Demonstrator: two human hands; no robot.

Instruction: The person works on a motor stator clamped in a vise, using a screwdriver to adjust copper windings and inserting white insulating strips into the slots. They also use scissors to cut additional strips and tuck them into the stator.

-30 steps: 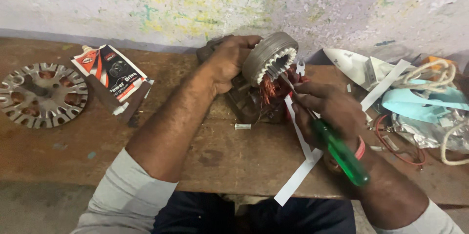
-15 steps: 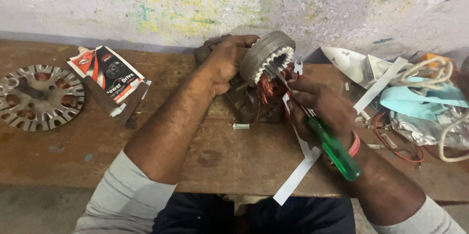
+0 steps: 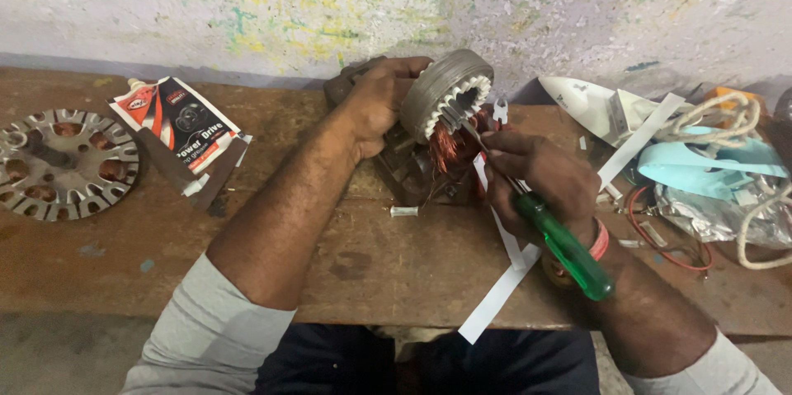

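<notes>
My left hand (image 3: 381, 102) grips a round grey motor stator (image 3: 445, 94) with white slot teeth and copper winding (image 3: 450, 147), tilted on its edge on the wooden bench (image 3: 165, 238). My right hand (image 3: 536, 180) holds a green-handled screwdriver (image 3: 565, 246) whose tip reaches into the stator's slots. The same hand also pinches a long white paper strip (image 3: 499, 296) that hangs down over the bench's front edge.
A flat round metal rotor plate (image 3: 62, 164) lies at the far left. A red, black and white packet (image 3: 177, 127) lies beside it. At the right sit a white plastic cover (image 3: 590, 102), light blue tape (image 3: 709, 168), cords and wires (image 3: 668, 238). A small white tube (image 3: 404, 211) lies mid-bench.
My right hand with the screwdriver has shifted slightly left and up toward the stator. The left hand keeps the stator in the same place.
</notes>
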